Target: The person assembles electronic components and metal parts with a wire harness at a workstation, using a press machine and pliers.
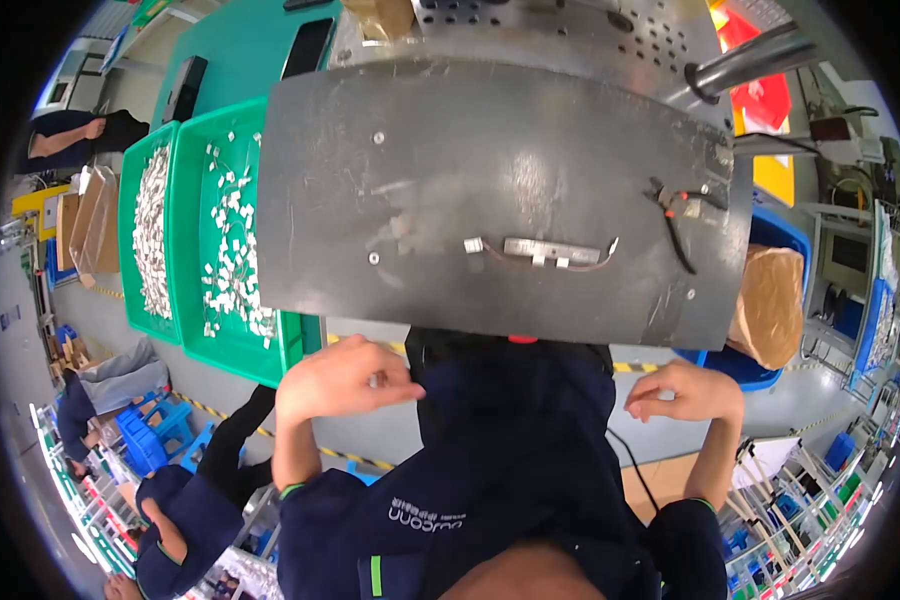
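Observation:
My left hand (338,382) hovers below the near edge of a black mat (420,180), its fingers drawn together at my dark blue jacket; nothing shows in it. My right hand (686,392) is curled the same way at the jacket's other side, just below the mat's edge. On the mat lies a short wire harness (540,250) with small white connectors and a grey strip. Black-handled cutters (673,212) rest to its right. Both hands are well apart from the harness.
Two green trays (192,330) of small white connectors stand left of the mat. A brown paper bag (770,305) sits in a blue bin at the right. A metal rod (750,62) juts in top right. Other people are at the far left (70,135) and lower left (175,515).

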A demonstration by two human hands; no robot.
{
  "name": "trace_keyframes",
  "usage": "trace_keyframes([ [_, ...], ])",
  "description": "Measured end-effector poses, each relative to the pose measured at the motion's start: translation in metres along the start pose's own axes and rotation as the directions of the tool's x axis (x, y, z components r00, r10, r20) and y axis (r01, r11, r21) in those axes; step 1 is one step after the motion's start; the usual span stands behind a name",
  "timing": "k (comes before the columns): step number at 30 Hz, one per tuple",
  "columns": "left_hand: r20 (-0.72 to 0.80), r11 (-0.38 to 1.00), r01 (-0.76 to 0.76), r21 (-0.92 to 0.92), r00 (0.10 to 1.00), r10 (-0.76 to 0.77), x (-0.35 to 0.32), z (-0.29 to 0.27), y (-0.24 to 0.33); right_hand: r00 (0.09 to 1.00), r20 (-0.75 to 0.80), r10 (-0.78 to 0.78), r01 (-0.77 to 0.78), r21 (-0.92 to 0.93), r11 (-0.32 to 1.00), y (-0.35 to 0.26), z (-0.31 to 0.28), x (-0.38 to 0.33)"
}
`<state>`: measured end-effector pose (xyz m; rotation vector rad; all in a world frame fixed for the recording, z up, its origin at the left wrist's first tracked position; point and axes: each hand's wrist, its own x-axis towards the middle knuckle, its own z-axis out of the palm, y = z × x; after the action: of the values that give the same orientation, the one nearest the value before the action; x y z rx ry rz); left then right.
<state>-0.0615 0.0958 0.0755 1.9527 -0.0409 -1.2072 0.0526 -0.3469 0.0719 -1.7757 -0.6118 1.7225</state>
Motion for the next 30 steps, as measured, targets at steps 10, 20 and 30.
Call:
trace_keyframes([
  [10, -0.665, 0.989, -0.061, -0.132, 0.745, -0.043, 0.029, 0.076, -0.080, 0.579, -0.814, -0.038, 0.083, 0.012, 0.997, 0.075, 0.078, 0.049],
  [20, -0.662, 0.982, -0.068, -0.175, 0.746, -0.067, 0.016, 0.059, -0.059, 0.686, -0.676, 0.268, -0.095, 0.282, 0.955, 0.039, 0.064, 0.037],
  [30, -0.748, 0.851, -0.261, 0.455, 0.406, 0.525, 0.083, -0.006, 0.026, 0.830, -0.381, -0.407, 0.312, -0.289, 0.905, -0.080, 0.085, 0.091],
])
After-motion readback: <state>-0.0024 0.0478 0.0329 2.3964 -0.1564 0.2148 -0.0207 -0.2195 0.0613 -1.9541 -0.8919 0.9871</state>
